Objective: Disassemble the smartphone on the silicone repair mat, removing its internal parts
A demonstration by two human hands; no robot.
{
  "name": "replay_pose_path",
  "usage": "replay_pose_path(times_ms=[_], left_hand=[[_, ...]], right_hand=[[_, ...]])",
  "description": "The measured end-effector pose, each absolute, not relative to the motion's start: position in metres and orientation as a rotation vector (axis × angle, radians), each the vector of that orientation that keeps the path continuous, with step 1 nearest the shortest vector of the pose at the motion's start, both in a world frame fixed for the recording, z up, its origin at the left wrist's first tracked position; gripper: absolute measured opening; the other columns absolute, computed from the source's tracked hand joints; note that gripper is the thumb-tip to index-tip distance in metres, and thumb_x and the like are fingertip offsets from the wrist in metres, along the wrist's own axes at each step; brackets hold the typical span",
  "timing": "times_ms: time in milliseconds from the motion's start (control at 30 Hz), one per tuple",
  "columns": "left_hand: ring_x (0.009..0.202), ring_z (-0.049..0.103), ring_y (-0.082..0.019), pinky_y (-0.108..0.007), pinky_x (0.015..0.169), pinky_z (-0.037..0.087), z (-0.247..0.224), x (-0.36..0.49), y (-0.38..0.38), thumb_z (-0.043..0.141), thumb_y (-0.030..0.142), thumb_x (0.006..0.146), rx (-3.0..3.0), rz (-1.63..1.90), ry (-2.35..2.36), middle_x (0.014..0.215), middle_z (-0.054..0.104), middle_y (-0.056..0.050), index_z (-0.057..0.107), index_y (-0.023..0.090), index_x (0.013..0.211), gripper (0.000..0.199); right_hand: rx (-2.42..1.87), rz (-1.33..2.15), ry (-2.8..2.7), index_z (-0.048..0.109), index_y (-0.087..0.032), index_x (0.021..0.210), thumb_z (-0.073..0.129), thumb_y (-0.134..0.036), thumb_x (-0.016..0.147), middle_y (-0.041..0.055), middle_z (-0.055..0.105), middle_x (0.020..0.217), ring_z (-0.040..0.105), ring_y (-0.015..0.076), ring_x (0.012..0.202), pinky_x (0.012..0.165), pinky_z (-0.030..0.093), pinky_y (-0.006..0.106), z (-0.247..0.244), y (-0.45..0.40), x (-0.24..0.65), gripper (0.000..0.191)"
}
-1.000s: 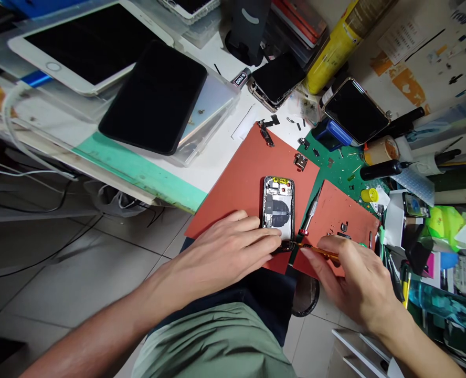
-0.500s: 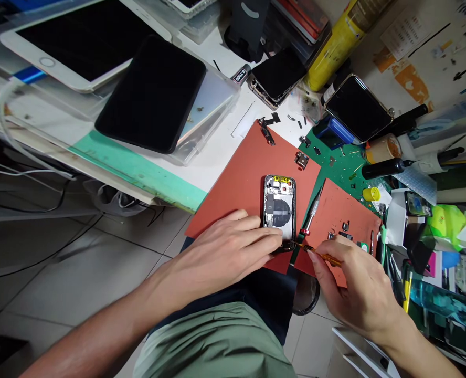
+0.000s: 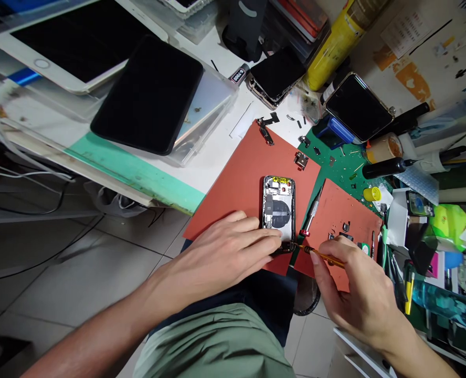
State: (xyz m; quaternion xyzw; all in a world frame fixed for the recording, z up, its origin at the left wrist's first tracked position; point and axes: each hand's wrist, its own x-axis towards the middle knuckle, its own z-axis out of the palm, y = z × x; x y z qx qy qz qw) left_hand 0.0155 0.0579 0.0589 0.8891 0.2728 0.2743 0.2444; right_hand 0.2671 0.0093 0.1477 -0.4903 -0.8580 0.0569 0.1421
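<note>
An opened smartphone housing (image 3: 279, 205) lies upright on a red-brown mat (image 3: 233, 181), its inner boards and a dark round coil showing. My left hand (image 3: 225, 254) reaches over its lower end from the left. The index finger and thumb close about that end, where the fingers hide part of it. In my right hand (image 3: 359, 283), a slim gold-orange screwdriver (image 3: 329, 258) is pinched between thumb and fingers. Its tip meets the lower right corner of the housing. Just right of the phone rests another screwdriver (image 3: 311, 212) with a silver shaft and red end.
Small phone parts (image 3: 266, 130) lie at the mat's top, others on a second red-brown mat (image 3: 335, 210). A black phone panel (image 3: 150, 94) and a white tablet (image 3: 83, 44) sit at upper left. A phone on a blue stand (image 3: 359, 107) and a yellow can (image 3: 327, 52) stand behind.
The view has shifted very slightly. Both hands keep nearly the same places, with the screwdriver tip still at the housing's lower right corner.
</note>
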Motion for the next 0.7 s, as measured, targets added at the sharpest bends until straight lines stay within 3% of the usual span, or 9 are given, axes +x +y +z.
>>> replay_pose_path(times_ms=[400,700], left_hand=[[0.097,0.063,-0.020,-0.039,0.091,0.041,0.0587,0.0144,0.0576,0.059,0.023,0.111,2.416,0.721,0.739,0.129,0.077,-0.001,0.062,0.020,0.134,0.023],[0.094,0.065,-0.020,-0.038,0.090,0.043,0.0612,0.0155,0.0575,0.061,0.023,0.110,2.429,0.743,0.760,0.126,0.078,-0.005,0.064,0.020,0.135,0.025]], right_hand=[[-1.416,0.148,-2.436,0.058,-0.019,0.114,0.062,-0.006,0.102,0.0018,0.067,0.085,0.063,0.0156,0.069,0.060,0.051,0.030,0.1453,0.0083,0.2667,0.019],[-1.439,0.189,-2.408,0.059,-0.019,0.116,0.063,-0.007,0.101,0.0032,0.069,0.089,0.067,0.0164,0.071,0.062,0.055,0.030,0.1434,0.0061,0.2675,0.020]])
